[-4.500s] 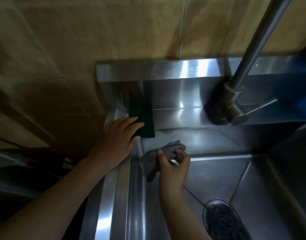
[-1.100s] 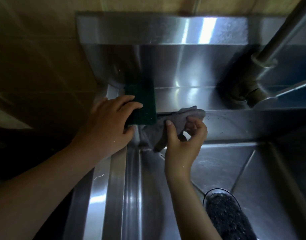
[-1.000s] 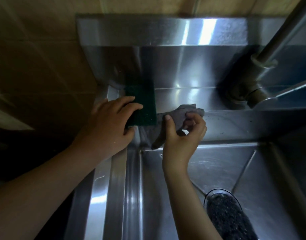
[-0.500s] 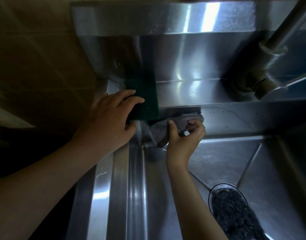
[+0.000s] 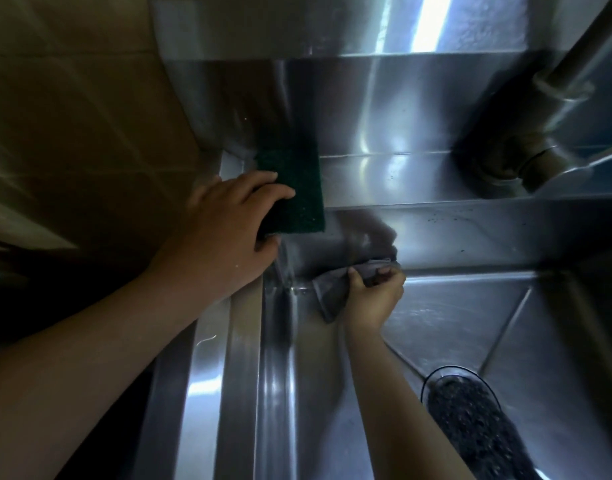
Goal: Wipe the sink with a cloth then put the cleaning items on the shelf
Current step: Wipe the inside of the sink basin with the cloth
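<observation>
My R hand (image 5: 373, 296) pinches the cloth (image 5: 327, 294) at the sink (image 5: 470, 317) corner and my L hand (image 5: 228, 230) holds the green pad (image 5: 299, 199). I think wiping is unfinished; 2 items not shelved yet.

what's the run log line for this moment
stage: wiping | left hand: holds green pad | right hand: grips grey cloth at sink corner

faucet (image 5: 557, 95): cut off top-rt | strainer (image 5: 470, 427): cut off btm | pad (image 5: 297, 188): part under left hand (image 5: 224, 233)
</observation>
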